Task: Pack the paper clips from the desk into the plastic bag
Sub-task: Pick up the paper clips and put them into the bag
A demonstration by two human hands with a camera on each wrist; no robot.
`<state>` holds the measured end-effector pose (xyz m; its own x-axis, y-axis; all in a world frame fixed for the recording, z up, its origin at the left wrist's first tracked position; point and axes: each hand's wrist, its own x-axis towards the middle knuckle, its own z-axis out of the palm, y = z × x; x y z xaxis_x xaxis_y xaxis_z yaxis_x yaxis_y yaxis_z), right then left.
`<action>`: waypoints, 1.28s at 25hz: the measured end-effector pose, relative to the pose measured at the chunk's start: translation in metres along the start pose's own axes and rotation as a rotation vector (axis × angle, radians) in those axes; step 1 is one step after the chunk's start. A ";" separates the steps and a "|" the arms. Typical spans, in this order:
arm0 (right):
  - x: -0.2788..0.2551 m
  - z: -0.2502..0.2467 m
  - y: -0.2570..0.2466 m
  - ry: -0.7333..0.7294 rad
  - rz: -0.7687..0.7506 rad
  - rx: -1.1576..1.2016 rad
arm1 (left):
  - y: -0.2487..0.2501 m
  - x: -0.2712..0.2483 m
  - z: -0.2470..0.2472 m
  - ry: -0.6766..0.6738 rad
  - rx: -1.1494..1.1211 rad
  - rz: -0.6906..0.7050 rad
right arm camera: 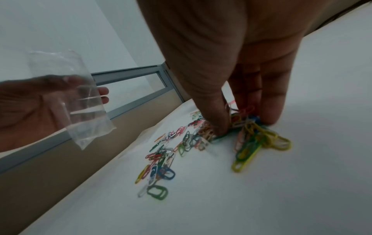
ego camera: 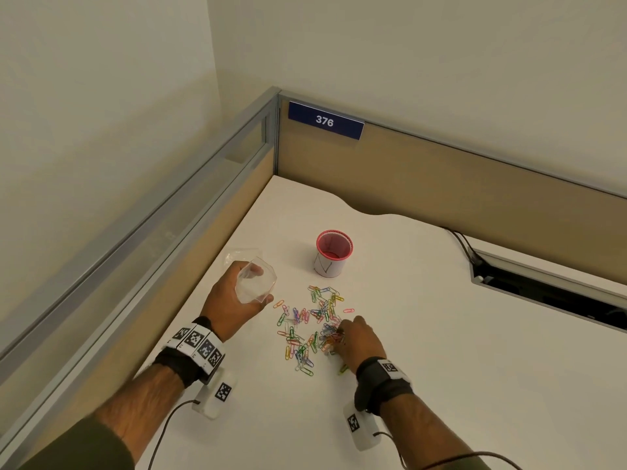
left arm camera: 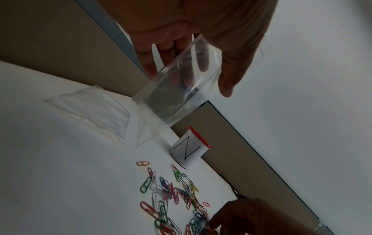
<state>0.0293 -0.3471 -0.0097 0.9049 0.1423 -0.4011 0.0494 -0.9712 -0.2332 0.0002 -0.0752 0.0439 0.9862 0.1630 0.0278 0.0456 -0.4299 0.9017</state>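
Several coloured paper clips (ego camera: 307, 325) (left arm camera: 171, 195) (right arm camera: 177, 143) lie scattered on the white desk (ego camera: 441, 351). My left hand (ego camera: 234, 298) (left arm camera: 181, 52) (right arm camera: 30, 105) holds a small clear plastic bag (ego camera: 255, 280) (left arm camera: 177, 89) (right arm camera: 80, 101) above the desk, left of the clips, its fingers curled round it. My right hand (ego camera: 356, 339) (right arm camera: 237, 89) reaches down onto the near right side of the pile, thumb and fingers pinching a bunch of clips (ego camera: 334, 337) (right arm camera: 243, 122) that rests on the desk.
A red-rimmed cup (ego camera: 333, 253) (left arm camera: 190, 151) wrapped in white paper stands behind the clips. Another clear bag (ego camera: 239, 254) (left arm camera: 90, 109) lies flat behind my left hand. Partition walls (ego camera: 441, 178) close the desk's left and back edges. A cable slot (ego camera: 549, 283) opens at right.
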 end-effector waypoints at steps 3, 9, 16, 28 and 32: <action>0.007 -0.002 0.002 0.032 -0.002 0.009 | 0.004 -0.001 0.003 0.001 0.008 0.006; 0.008 0.000 -0.006 -0.034 -0.103 -0.056 | 0.011 -0.006 0.014 -0.009 0.015 -0.008; 0.010 -0.004 -0.003 0.065 -0.110 -0.053 | 0.017 -0.006 0.022 -0.025 0.030 -0.005; -0.028 -0.115 -0.050 0.294 -0.143 0.872 | 0.019 0.001 0.045 -0.085 0.042 0.019; -0.037 -0.131 -0.088 0.299 -0.269 0.826 | 0.024 0.004 0.054 -0.097 0.045 0.044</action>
<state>0.0463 -0.2918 0.1418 0.9841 0.1765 -0.0222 0.0607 -0.4505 -0.8907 0.0140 -0.1322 0.0422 0.9981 0.0573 0.0229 0.0070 -0.4749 0.8800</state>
